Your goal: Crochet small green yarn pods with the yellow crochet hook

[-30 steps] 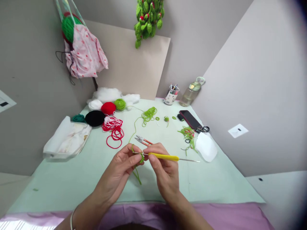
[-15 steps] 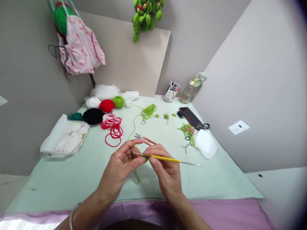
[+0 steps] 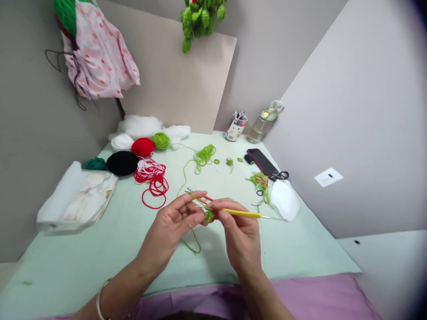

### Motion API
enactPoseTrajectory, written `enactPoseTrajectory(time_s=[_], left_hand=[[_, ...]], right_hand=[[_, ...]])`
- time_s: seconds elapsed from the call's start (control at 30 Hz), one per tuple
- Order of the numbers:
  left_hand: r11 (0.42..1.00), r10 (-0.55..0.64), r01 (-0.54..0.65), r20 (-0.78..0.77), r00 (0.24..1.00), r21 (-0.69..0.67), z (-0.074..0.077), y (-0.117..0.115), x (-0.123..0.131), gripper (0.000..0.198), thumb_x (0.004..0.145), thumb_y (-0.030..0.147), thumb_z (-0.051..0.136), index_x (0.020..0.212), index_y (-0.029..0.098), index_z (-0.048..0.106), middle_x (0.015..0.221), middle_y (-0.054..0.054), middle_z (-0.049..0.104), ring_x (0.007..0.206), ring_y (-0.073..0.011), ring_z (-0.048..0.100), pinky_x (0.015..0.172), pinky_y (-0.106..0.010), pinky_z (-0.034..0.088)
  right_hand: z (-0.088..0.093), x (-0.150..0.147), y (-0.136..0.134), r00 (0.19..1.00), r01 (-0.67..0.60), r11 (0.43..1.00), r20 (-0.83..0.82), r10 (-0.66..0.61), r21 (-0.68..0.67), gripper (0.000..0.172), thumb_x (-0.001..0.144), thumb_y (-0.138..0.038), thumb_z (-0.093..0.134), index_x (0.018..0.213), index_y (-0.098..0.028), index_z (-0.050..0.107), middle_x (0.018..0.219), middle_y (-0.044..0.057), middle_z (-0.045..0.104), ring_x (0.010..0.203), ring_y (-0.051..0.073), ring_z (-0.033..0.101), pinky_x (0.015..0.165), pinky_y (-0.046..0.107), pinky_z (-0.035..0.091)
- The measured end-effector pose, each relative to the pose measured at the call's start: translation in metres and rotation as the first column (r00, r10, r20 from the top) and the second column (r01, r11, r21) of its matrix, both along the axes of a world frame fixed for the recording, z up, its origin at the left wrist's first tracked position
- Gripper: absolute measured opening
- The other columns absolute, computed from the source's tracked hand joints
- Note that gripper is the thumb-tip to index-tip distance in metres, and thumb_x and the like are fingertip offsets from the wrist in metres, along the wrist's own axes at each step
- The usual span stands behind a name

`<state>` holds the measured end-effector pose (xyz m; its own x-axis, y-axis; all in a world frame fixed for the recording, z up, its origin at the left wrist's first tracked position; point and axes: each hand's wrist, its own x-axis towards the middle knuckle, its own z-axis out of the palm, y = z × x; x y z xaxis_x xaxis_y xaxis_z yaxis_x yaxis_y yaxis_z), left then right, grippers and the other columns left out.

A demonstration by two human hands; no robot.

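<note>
Between the thumb and fingers of my left hand (image 3: 176,222) is a small green crochet ring (image 3: 208,216). Light green yarn (image 3: 184,173) runs over its raised index finger, and a loose tail hangs below. My right hand (image 3: 242,233) grips a crochet hook (image 3: 243,214) by its yellow handle. The hook's thin metal tip points left, just above the ring; whether it sits in a stitch is too small to tell. Behind my fingers lie orange-handled thread snips (image 3: 207,198), partly hidden.
Red (image 3: 143,147), black (image 3: 122,163) and green yarn balls (image 3: 161,141) stand at the back left, beside white stuffing (image 3: 140,126). To the right are a phone (image 3: 262,161), black scissors (image 3: 279,175), yarn scraps (image 3: 259,181) and a water bottle (image 3: 262,126).
Both hands have shifted slightly right, the hook and green ring with them. The ring now shows more clearly between my fingers. The whole view has also shifted a little.
</note>
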<state>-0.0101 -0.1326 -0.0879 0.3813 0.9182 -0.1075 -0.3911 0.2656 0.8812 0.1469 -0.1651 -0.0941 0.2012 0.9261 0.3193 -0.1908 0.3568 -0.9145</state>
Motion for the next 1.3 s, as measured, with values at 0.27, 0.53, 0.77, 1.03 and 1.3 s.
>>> enactPoseTrajectory(time_s=[0.27,0.53,0.77,1.03,1.3], left_hand=[[0.998,0.033,-0.034,0.027,0.999,0.059,-0.004,-0.003,-0.007,0.026,0.091,0.033,0.084,0.117,0.032,0.083,0.084,0.002,0.076,0.085,-0.015,0.072,0.087,-0.026,0.056],[0.998,0.023,-0.023,-0.004,1.0,0.064,-0.001,-0.004,-0.014,0.028,0.086,0.033,0.088,0.114,0.032,0.083,0.083,0.004,0.071,0.082,-0.0122,0.068,0.082,-0.023,0.053],[0.993,0.076,-0.072,-0.041,0.996,0.093,-0.003,-0.002,-0.015,0.025,0.087,0.029,0.087,0.111,0.032,0.083,0.083,0.005,0.066,0.08,-0.0106,0.064,0.079,-0.02,0.051],[0.981,0.118,-0.105,-0.07,0.991,0.164,-0.001,-0.004,-0.016,0.019,0.096,0.032,0.078,0.115,0.034,0.081,0.093,0.004,0.073,0.095,-0.012,0.069,0.091,-0.021,0.053],[0.976,0.14,-0.12,-0.099,0.985,0.182,0.003,-0.002,-0.014,0.027,0.09,0.022,0.082,0.115,0.031,0.079,0.087,0.005,0.073,0.086,-0.0118,0.071,0.086,-0.021,0.058]], right_hand=[[-0.007,-0.008,0.002,0.991,-0.093,0.994,-0.099,0.088,-0.053,0.009,0.093,-0.035,0.081,0.099,-0.03,0.085,0.095,0.002,0.075,0.078,0.015,0.07,0.074,0.03,0.059],[0.002,-0.016,0.005,0.95,-0.205,0.972,-0.262,0.169,-0.116,0.011,0.08,-0.023,0.092,0.082,-0.027,0.082,0.082,-0.001,0.071,0.069,0.012,0.064,0.066,0.026,0.052],[0.003,-0.022,0.01,0.843,-0.33,0.92,-0.504,0.188,-0.21,0.018,0.073,-0.023,0.095,0.073,-0.023,0.078,0.077,-0.002,0.068,0.062,0.008,0.059,0.059,0.02,0.049],[0.002,-0.022,0.011,0.896,-0.209,0.939,-0.439,0.072,-0.272,0.02,0.069,-0.027,0.098,0.075,-0.024,0.08,0.077,-0.003,0.069,0.064,0.008,0.061,0.065,0.02,0.053],[0.001,-0.024,0.012,0.906,-0.193,0.943,-0.418,0.066,-0.27,0.018,0.07,-0.028,0.097,0.076,-0.024,0.081,0.078,-0.003,0.073,0.067,0.01,0.066,0.068,0.022,0.055]])
